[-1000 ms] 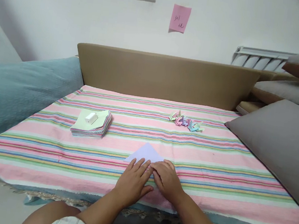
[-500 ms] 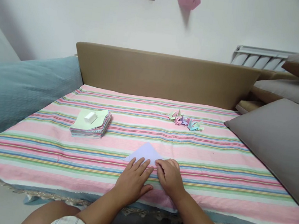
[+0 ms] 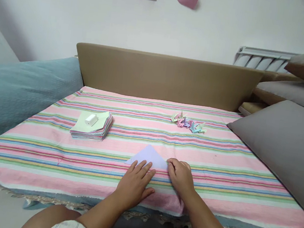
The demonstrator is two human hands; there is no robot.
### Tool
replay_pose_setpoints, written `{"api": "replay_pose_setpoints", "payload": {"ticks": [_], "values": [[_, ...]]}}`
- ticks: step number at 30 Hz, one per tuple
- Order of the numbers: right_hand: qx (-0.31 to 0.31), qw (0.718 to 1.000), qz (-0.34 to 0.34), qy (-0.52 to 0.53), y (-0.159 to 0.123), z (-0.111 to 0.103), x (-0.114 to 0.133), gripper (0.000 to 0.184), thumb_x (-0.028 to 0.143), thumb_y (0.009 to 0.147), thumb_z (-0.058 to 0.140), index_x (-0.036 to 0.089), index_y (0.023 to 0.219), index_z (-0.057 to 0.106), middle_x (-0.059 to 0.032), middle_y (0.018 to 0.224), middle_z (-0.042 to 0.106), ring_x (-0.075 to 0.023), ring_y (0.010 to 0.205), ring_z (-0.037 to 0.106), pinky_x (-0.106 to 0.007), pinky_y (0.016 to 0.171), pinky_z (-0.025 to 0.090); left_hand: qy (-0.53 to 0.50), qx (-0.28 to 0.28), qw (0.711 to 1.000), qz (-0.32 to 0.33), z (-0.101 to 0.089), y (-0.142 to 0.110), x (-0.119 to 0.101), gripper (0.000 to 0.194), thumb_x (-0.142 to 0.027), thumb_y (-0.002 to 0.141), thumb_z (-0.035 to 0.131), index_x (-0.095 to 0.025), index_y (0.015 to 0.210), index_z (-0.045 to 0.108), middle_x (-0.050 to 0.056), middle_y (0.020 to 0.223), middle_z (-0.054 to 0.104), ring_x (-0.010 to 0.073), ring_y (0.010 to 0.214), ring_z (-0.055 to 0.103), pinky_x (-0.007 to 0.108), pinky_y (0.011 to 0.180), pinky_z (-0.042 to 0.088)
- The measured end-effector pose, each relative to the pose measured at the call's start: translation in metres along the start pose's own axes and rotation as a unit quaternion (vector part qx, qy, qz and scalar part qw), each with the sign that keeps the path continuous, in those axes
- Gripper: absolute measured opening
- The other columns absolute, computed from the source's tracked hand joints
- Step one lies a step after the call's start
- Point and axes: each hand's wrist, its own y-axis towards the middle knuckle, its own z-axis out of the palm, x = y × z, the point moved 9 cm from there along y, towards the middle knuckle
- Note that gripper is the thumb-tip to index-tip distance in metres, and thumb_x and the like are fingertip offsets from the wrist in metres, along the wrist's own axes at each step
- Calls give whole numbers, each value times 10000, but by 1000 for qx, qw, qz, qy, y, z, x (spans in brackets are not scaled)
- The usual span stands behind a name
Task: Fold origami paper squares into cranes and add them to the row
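Note:
A lilac sheet of origami paper (image 3: 149, 155), folded into a triangle, lies on the striped cloth with its point away from me. My left hand (image 3: 135, 182) rests flat with fingers spread, the fingertips on the paper's lower edge. At the paper's right corner, my right hand (image 3: 181, 176) is closed, thumb and index finger pressed together on the tip. Its other fingers are curled under and partly hidden.
A stack of coloured paper (image 3: 90, 130) stands to the left with a white block (image 3: 91, 120) on top. Several small folded paper cranes (image 3: 186, 122) lie at the back right. Grey cushions (image 3: 283, 145) border the right side, a blue-covered armrest (image 3: 27, 95) the left.
My right hand has slid rightward along the paper's near edge to its right corner. My left hand stays in place. The pink note on the wall has swung.

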Motion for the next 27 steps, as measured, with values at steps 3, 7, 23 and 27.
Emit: {"api": "replay_pose_setpoints", "payload": {"ticks": [3, 7, 23, 27], "values": [[0, 1000, 10, -6, 2, -2, -5, 237, 198, 849, 384, 214, 920, 609, -17, 784, 685, -192, 776, 611, -338, 826, 356, 1, -5, 1000, 1, -1, 0, 0, 548, -542, 830, 471, -271, 1306, 442, 69, 1384, 445, 278, 1278, 368, 485, 1052, 271], [6, 1000, 14, 16, 2, 0, -8, 184, 282, 837, 444, 221, 904, 603, -1, 724, 666, -190, 735, 604, -342, 803, 367, 0, -4, 1000, 0, -1, 0, 0, 542, -538, 831, 472, -272, 1303, 446, 68, 1379, 452, 281, 1275, 372, 488, 1053, 269], [0, 1000, 29, -8, 0, 5, -2, 257, 372, 752, 589, 211, 951, 604, 3, 706, 610, -191, 721, 560, -361, 796, 345, 11, 6, 1000, 0, -1, 1, -1, 539, -552, 847, 428, -264, 1303, 444, 59, 1393, 437, 287, 1275, 372, 487, 1048, 270], [26, 999, 25, 18, 1, 8, -4, 237, 350, 766, 576, 207, 953, 601, -3, 732, 608, -191, 740, 552, -347, 772, 361, 11, -3, 1000, -1, -1, 0, 0, 538, -547, 840, 450, -269, 1301, 445, 51, 1391, 440, 277, 1279, 365, 480, 1051, 269]]}}
